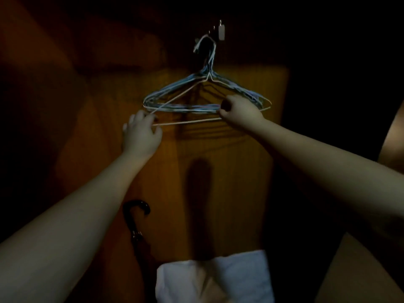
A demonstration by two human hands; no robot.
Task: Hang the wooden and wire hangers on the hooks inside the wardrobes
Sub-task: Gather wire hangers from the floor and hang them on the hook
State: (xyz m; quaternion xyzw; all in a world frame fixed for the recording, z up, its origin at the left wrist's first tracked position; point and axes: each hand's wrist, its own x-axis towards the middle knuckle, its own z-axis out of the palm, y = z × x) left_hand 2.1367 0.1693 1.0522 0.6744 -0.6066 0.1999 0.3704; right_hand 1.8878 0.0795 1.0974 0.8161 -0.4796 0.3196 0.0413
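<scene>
A bundle of several blue and white wire hangers (185, 106) hangs from a hook (220, 24) on the dim wooden back wall of the wardrobe (218, 149). One white wire hanger (188, 122) is pulled a little out and down from the bundle. My left hand (141, 134) pinches its left corner with curled fingers. My right hand (239, 111) grips the right part of its bottom bar, fingers curled round the wire. No wooden hanger is visible.
A dark umbrella with a curved handle (136, 212) leans at the lower left of the wardrobe. A white folded cloth (240, 265) lies at the bottom. A small white tag (221, 31) hangs by the hook. The surroundings are very dark.
</scene>
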